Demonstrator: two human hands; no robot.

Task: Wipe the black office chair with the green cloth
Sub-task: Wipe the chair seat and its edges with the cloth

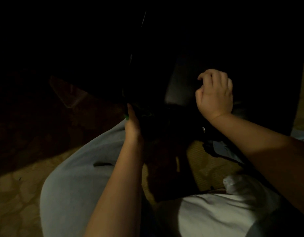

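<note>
The scene is very dark. The black office chair fills the upper middle, with only a dull sheen on one padded part. My left hand reaches under the chair's dark edge, and a sliver of the green cloth shows beside its fingers, which seem to hold it. Most of the cloth is hidden in shadow. My right hand rests against the padded part with its fingers curled; nothing shows in it.
My knee in light grey trousers lies below the left arm, and a white top is at the bottom right. A yellowish patterned floor shows at lower left. A dark chair base leg runs under the right arm.
</note>
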